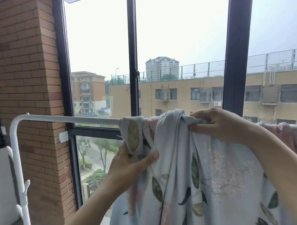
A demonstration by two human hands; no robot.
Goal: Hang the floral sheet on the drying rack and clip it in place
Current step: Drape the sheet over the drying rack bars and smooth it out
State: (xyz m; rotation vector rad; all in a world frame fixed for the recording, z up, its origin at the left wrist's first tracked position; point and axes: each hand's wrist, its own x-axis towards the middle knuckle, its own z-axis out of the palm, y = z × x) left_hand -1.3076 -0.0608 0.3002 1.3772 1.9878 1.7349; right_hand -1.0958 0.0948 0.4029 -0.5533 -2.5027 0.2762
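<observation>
The floral sheet [212,175], pale blue with green leaves and pink blossoms, is draped over the white drying rack's top bar [69,117] and hangs down bunched in folds. My left hand [130,163] pinches a fold of the sheet just below the bar, thumb on top. My right hand [222,123] grips a gathered bunch of the sheet at bar height, fingers curled around the cloth. The bar is bare to the left of the sheet and hidden under cloth to the right. No clip shows.
The rack's white upright [22,186] with small hooks stands at the left. A brick pillar [28,87] and dark-framed windows [134,59] lie close behind the bar. Pink fabric [289,136] covers the bar at the right.
</observation>
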